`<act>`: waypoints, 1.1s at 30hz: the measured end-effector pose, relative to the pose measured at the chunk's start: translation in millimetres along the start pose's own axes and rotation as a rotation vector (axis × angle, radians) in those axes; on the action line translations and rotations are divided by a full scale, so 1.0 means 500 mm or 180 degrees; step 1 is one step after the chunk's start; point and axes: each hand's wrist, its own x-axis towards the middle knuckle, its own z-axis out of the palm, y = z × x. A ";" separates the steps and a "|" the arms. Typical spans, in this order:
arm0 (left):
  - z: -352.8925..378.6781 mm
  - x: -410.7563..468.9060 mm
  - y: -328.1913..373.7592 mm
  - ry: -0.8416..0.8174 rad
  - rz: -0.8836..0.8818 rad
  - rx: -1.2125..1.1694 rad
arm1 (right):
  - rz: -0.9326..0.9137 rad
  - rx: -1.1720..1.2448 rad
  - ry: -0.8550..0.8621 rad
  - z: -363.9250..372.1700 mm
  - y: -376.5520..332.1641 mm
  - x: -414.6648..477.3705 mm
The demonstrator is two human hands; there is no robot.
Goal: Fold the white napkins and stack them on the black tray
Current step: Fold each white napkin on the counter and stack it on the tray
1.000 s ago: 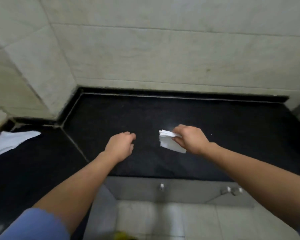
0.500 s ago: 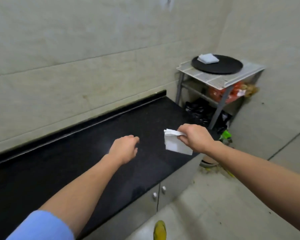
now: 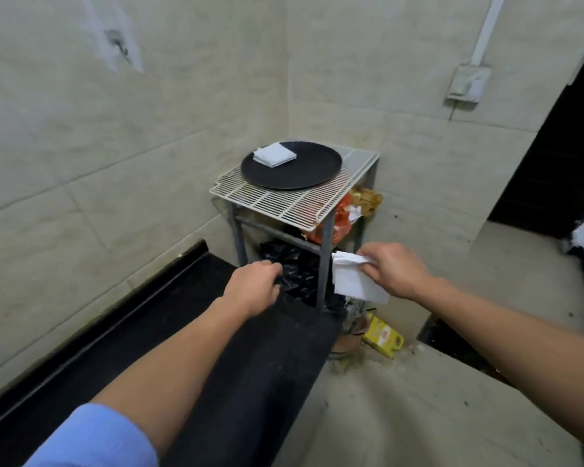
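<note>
Head view: your left hand (image 3: 253, 288) loosely curled, empty, above matte black counter (image 3: 216, 365). Your right hand (image 3: 393, 271) pinches limp folded white napkin (image 3: 353, 284) past counter's end. Square napkin stack (image 3: 274, 155) at round black tray (image 3: 300, 173) far-left rim, on wire rack (image 3: 284, 205).

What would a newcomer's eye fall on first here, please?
First, the folded white napkin pinched in the right hand, held in the air past the end of the black counter. Then the round black tray on the white wire rack in the corner, with a small stack of folded napkins near its far left rim. The left hand hovers empty, loosely curled.
</note>
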 end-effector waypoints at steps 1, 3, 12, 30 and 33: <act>0.001 0.037 0.009 0.0004 0.0046 -0.0007 | 0.0062 0.0016 0.0016 -0.003 0.030 0.016; 0.007 0.107 0.028 -0.0001 0.0095 -0.0025 | 0.0168 0.0048 0.0017 -0.008 0.084 0.050; 0.020 0.416 0.065 0.0340 -0.0369 -0.0129 | -0.0282 0.0045 0.0125 -0.054 0.303 0.292; 0.007 0.684 -0.113 0.0443 -0.1770 -0.0160 | -0.1736 0.0342 -0.0903 -0.061 0.264 0.861; 0.024 0.716 -0.143 0.0273 -0.1880 -0.0178 | -0.1814 0.0326 -0.1176 -0.029 0.235 0.925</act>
